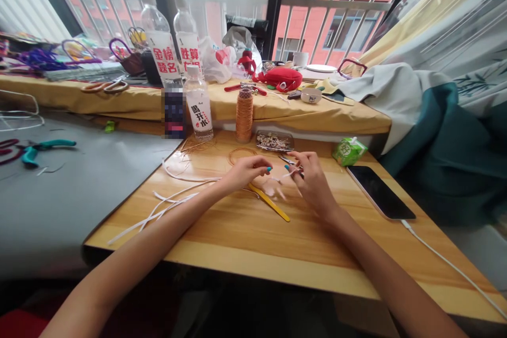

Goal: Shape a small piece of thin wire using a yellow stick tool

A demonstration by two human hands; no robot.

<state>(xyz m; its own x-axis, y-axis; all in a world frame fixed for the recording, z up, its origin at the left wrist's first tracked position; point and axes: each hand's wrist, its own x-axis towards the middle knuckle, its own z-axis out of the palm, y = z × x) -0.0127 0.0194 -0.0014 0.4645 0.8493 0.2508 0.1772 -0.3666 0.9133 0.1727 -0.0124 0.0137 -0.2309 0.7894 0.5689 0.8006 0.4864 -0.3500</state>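
My right hand [312,182] pinches the end of a thin white strip [292,172] between thumb and fingers, above the wooden table. My left hand [252,170] is held to its left, fingers curled in and thumb close to the index finger; whatever lies between them is too small to make out. Below and between the hands lies a pair of yellow tweezers [273,205]. Small metal scissors [287,160] are partly hidden behind my right hand. Several long white strips [158,211] lie loose beside my left forearm. Behind the hands stands a clear tray [274,141] of small pieces.
An orange thread spool [244,116] and a water bottle [198,111] stand at the table's back. To the right are a green carton [349,151] and a charging phone [380,191]. Teal-handled pliers [47,149] lie on the grey surface. A cluttered ledge [348,116] runs behind.
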